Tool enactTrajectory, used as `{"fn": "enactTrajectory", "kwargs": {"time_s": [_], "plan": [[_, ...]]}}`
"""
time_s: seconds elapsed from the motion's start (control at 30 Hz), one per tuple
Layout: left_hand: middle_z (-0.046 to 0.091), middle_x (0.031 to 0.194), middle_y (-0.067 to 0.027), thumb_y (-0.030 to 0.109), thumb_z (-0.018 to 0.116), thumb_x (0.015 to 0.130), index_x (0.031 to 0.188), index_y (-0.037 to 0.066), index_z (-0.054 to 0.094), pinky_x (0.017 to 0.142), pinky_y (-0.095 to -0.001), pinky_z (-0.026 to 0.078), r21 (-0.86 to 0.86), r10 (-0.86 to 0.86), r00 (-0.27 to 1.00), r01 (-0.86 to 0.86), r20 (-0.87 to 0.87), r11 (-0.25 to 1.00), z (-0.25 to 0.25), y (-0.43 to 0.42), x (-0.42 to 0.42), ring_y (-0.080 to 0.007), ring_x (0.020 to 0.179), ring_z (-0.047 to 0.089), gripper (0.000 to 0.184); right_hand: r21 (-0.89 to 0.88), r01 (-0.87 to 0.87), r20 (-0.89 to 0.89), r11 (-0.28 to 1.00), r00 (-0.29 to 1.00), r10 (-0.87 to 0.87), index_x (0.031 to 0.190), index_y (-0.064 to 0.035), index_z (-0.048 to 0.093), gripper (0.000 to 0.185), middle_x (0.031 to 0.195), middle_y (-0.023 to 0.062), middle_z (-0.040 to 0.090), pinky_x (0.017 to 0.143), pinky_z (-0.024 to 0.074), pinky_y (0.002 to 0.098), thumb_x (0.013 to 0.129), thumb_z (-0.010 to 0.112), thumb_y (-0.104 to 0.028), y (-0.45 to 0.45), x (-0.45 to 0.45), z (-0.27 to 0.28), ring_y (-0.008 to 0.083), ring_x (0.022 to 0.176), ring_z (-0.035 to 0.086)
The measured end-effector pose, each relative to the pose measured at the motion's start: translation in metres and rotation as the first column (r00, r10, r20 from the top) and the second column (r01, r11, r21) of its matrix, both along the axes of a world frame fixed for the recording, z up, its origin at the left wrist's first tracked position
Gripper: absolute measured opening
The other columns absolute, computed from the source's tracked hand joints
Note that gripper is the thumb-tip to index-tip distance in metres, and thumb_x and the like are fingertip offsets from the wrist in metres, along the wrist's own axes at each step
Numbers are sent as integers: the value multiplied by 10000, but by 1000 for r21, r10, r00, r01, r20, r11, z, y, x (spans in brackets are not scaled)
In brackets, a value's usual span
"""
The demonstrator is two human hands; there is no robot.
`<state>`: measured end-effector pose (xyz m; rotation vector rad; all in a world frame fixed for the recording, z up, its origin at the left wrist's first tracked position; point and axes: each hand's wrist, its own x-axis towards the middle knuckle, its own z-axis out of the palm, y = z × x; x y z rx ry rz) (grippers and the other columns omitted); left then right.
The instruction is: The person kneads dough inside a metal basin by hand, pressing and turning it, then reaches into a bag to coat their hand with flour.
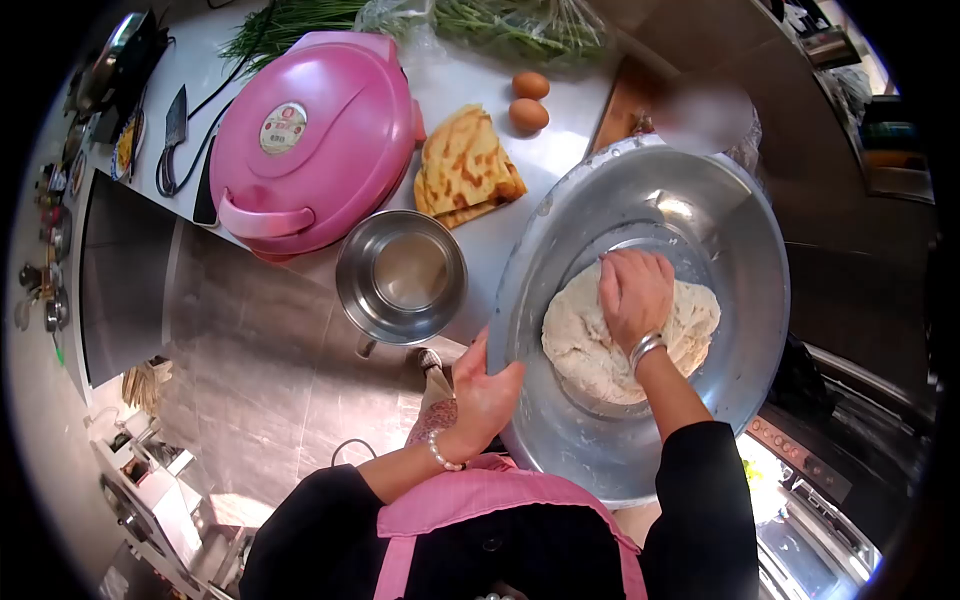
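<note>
A large metal basin (520, 290) stands at the right with a lump of pale dough (580, 345) in its bottom. My right hand (638, 295), with a silver bangle at the wrist, is curled into the dough, its knuckles up and its fingertips partly hidden. At the basin's left rim, my left hand (485, 395) is closed on the edge, the far fingers out of sight behind the rim. Just left of the basin, a steel pot (360, 265) holds some cloudy liquid near the counter's front edge.
A pink electric griddle (345, 130) with its lid down occupies the counter's left part. Folded flatbread (465, 165) lies beside it, and two brown eggs (529, 115) sit behind. Green stalks (510, 25) line the back. A knife (175, 125) and a cord are at far left.
</note>
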<state>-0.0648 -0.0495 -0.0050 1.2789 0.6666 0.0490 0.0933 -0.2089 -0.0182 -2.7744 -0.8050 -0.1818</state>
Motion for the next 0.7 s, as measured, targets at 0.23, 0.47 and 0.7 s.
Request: {"fn": "enactTrajectory", "kwargs": {"time_s": [0.23,0.47,0.7], "plan": [[610,922,-14,-89,524,722,1064,-35,602,714,-211,449,-41,47,997,-44,68,998,-2,-1,-1,-63,805,525,355,35,10,58,999,998,-12,728,-85,641,270,811,78,649,816,412,395,886,520,-268,11,47,-16,266,805,590],[600,752,23,-8,535,720,924,-22,637,549,-198,400,-18,56,971,-53,231,998,0,3,6,-38,625,498,229,-45,58,-313,997,947,-69,853,-92,685,464,872,117,664,774,447,400,881,470,-501,-1,38,0,286,828,611],[575,681,36,-7,532,692,842,-13,654,492,-206,347,-25,76,981,-73,180,997,-10,1,4,-41,551,460,193,-147,-370,-208,917,918,337,993,-100,657,468,1015,109,638,816,431,396,812,549,-518,-53,-104,79,261,935,585]]}}
